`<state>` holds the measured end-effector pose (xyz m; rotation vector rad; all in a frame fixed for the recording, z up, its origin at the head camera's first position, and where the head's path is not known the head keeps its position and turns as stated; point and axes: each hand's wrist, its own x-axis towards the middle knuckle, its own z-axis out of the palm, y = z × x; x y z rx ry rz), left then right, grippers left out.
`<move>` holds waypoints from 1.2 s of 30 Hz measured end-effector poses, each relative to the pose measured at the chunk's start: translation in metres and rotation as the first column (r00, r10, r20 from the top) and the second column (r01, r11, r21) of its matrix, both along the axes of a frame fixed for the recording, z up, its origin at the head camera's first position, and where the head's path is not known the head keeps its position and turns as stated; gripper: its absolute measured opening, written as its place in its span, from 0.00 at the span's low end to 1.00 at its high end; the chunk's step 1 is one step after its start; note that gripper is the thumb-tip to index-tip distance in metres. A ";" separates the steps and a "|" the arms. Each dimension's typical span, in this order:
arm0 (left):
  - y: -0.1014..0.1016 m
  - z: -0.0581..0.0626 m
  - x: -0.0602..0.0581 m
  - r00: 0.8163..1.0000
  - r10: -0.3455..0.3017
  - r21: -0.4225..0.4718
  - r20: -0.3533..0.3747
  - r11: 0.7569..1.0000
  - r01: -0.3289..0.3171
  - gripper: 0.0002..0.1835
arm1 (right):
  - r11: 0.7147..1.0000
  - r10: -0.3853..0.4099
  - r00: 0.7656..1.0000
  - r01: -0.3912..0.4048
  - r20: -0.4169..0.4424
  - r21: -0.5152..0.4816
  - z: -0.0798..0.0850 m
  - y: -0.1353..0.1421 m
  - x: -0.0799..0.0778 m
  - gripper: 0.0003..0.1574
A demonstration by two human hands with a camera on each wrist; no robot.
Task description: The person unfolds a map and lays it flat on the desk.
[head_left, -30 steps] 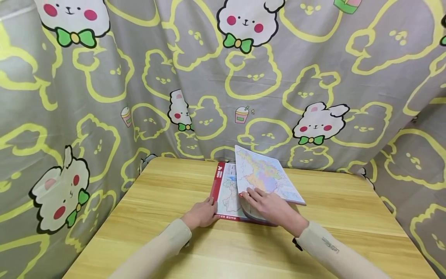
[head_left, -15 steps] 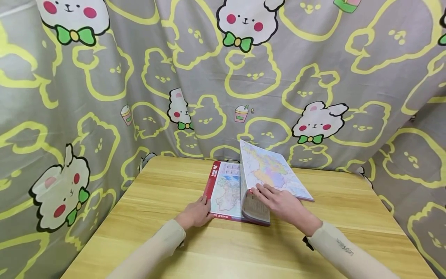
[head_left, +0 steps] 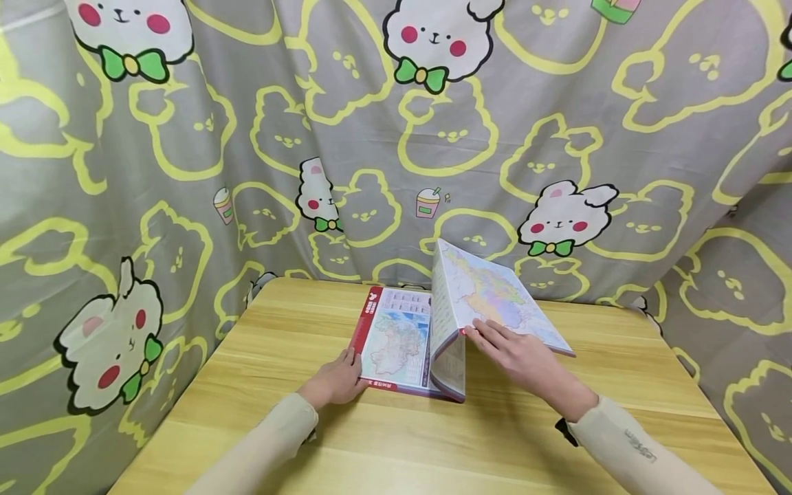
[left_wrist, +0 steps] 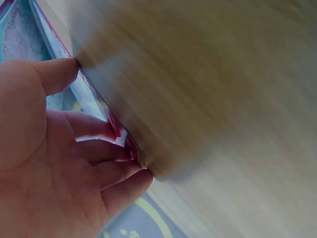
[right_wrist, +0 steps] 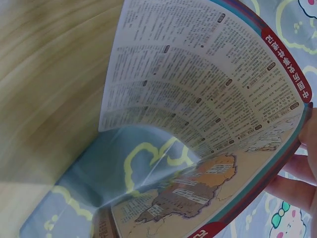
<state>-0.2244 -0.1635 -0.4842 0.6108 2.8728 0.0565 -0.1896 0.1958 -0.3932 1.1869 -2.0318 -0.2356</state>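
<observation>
A folding map (head_left: 394,347) with a red border lies on the wooden table, partly opened out. Its right-hand part, printed with a colored map, is raised and bends over in a curve. My left hand (head_left: 334,379) is at the near left corner; its thumb and fingertips touch the edges in the left wrist view. Higher up, my right hand (head_left: 522,356) pinches the near edge of the raised part, fingers on top and thumb hidden in the head view. The right wrist view shows the curved inner side, with dense printed text (right_wrist: 188,74) and another map panel (right_wrist: 198,183).
The wooden table (head_left: 247,412) runs up to a grey curtain (head_left: 359,124) with yellow outlines and white rabbits. The curtain also hangs along the left and right sides, close to the raised map's far edge.
My right hand has moved right, carrying the raised part, so more of the flat panel shows. My left hand and the flat panel have shifted left.
</observation>
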 end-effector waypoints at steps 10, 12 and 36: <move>-0.014 -0.005 -0.001 0.999 0.030 0.018 0.030 0.999 -0.030 0.37 | 0.996 0.045 0.999 -0.044 0.012 -0.082 0.002 0.012 0.004 0.31; -0.017 -0.005 -0.002 0.999 0.033 0.020 0.032 0.999 -0.034 0.38 | 0.994 0.046 0.999 -0.044 0.016 -0.097 0.003 0.014 0.005 0.31; -0.050 -0.002 -0.008 0.991 0.103 0.057 0.083 0.993 -0.108 0.39 | 0.992 0.025 0.999 -0.022 0.025 -0.125 0.001 0.037 0.007 0.29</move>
